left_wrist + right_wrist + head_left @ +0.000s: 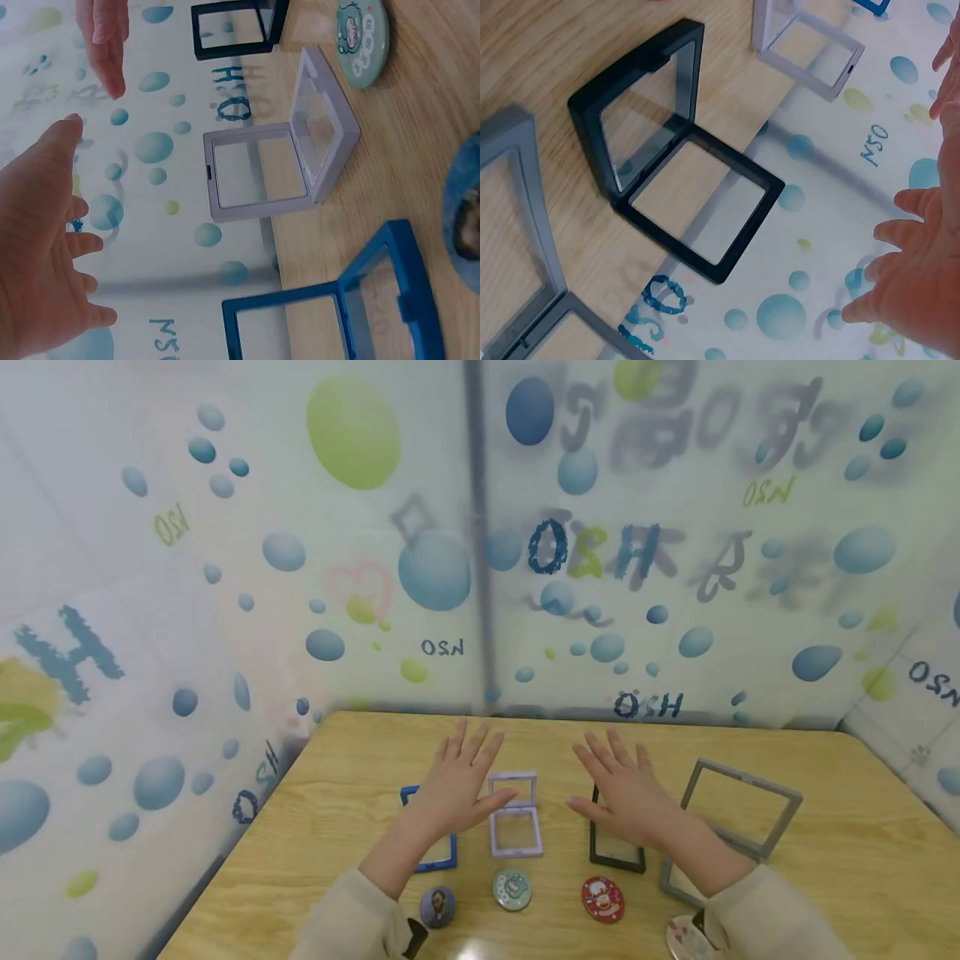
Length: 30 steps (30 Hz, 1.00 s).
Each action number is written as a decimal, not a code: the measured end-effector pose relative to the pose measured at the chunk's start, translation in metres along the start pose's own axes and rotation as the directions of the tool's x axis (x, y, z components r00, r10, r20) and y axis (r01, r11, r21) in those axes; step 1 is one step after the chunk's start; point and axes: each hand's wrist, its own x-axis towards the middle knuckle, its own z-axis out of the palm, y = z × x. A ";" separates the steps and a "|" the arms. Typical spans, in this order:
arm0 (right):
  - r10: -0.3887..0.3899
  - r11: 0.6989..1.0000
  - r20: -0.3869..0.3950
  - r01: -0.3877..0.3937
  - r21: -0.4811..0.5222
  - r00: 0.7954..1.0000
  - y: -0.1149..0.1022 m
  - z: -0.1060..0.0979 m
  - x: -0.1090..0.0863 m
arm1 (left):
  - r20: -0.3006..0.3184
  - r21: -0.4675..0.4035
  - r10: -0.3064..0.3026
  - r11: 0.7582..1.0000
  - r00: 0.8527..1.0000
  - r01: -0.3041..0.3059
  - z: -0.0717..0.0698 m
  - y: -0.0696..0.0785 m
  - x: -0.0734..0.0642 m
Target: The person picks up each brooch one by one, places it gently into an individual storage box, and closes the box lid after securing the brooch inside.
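The left hand (453, 792) and right hand (628, 797) are held spread above a table (352, 785) where a purple frame (515, 810) is propped open.

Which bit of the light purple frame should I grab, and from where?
I'd pinch the light purple frame by the right rim of its lower half, coming from the side facing the black frame. That half lies flat on the table, with a straight, narrow rim; the raised half might swing. The gap there also looks wider than the one toward the blue frame.
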 end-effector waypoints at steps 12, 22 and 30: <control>-0.064 0.998 0.056 0.063 0.031 0.996 -0.020 0.007 -0.002 | -0.128 0.028 0.023 0.999 0.991 -0.019 -0.004 -0.012 -0.036; -0.172 0.985 0.068 0.170 0.034 0.983 -0.055 0.022 -0.001 | 0.092 -0.202 -0.033 0.978 0.995 0.051 -0.004 -0.025 -0.072; -0.282 0.958 0.071 0.285 -0.024 0.957 -0.089 0.037 0.007 | 0.243 -0.323 -0.060 0.936 0.968 0.139 0.003 -0.044 -0.095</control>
